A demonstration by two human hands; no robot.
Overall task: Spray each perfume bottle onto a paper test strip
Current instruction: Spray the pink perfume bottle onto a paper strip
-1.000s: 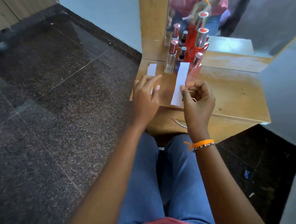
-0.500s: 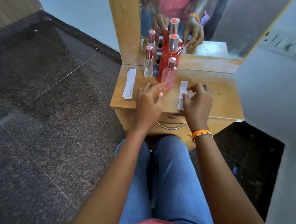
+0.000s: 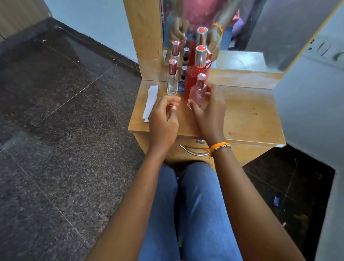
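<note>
Little of the task can be judged as done: no bottle is seen uncapped, and no strip is seen in a hand, so the spraying of each bottle appears to lie ahead. The pale pink bottle (image 3: pixel 197 91) stands upright, nearest of the group, and is being closed around by the right hand (image 3: pixel 208 110), whose fingers (image 3: pixel 208 90) curve about its right side while the thumb lies at its near base; whether a firm grip is already made cannot be told. The left hand (image 3: pixel 163 118) is held just left of it with fingers loosely curled, and nothing is seen held in it. A stack of white paper test strips (image 3: pixel 151 101) lies at the left edge of the wooden table (image 3: pixel 247 114), well within reach. Behind the pink bottle the tall red bottle (image 3: pixel 196 75) is crowded close, with a small dark bottle (image 3: pixel 182 79) and a clear square bottle (image 3: pixel 172 80) to its left; these could be knocked when the pink one is lifted. A mirror (image 3: pixel 252 34) stands at the far side, and a drawer handle (image 3: pixel 194 151) is seen below the table's near edge.
</note>
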